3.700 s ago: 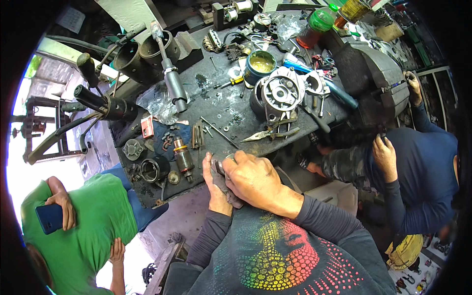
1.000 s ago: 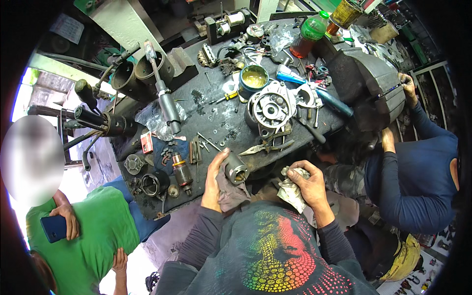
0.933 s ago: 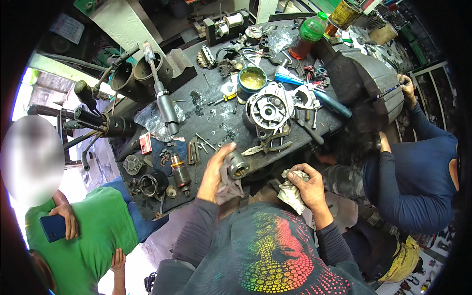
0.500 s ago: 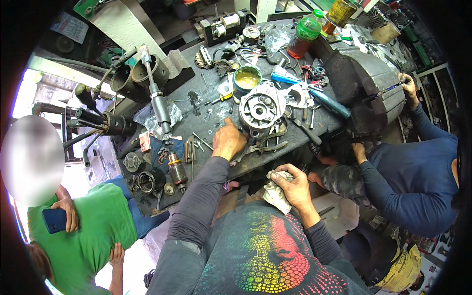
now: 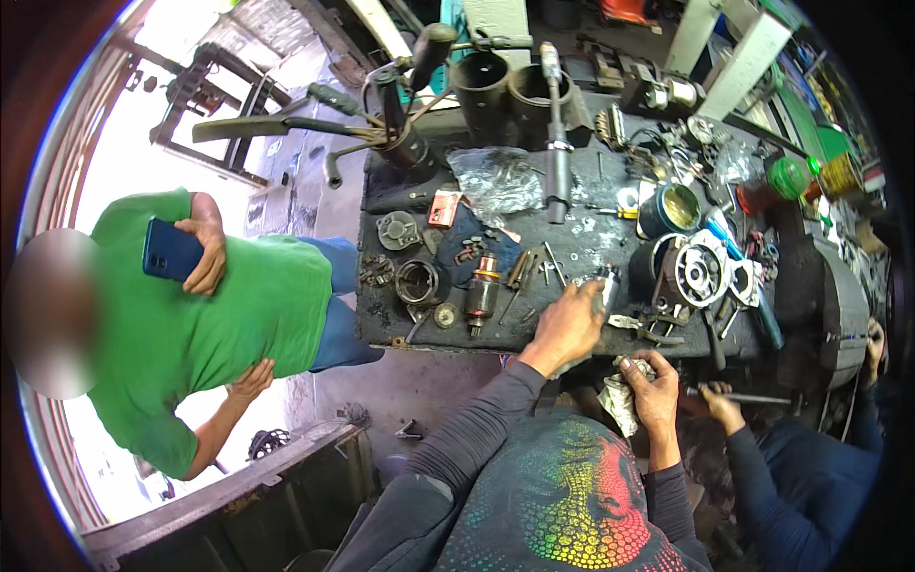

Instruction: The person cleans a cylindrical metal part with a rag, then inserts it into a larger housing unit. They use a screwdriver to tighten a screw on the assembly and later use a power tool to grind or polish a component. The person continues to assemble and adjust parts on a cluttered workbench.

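Note:
My left hand (image 5: 570, 327) is over the bench's front part, fingers closed round a small silver cylindrical part (image 5: 610, 283); its exact kind is unclear. At the bench's front edge, my right hand (image 5: 654, 391) grips a crumpled, dirty white rag (image 5: 620, 404). Right of the silver part stands a round cast-metal housing (image 5: 701, 272), with pliers (image 5: 644, 331) lying in front of it. A motor armature (image 5: 482, 296) with a copper band stands left of my left hand, beside a hollow dark cylinder (image 5: 421, 283). Several thin bolts and pins lie between.
An open grease tub (image 5: 675, 208) sits behind the housing. Tall dark cylinders (image 5: 479, 84) and a grey tool (image 5: 558, 162) line the back. A person in green (image 5: 219, 324) holds a phone (image 5: 172, 250) at left. At right, a co-worker's hand (image 5: 720, 408) holds a rod near a dark machine (image 5: 834, 315).
The view has swung left, so the bench sits farther right. My left hand has come away from the housing with the silver part at its fingers. My right hand keeps the rag.

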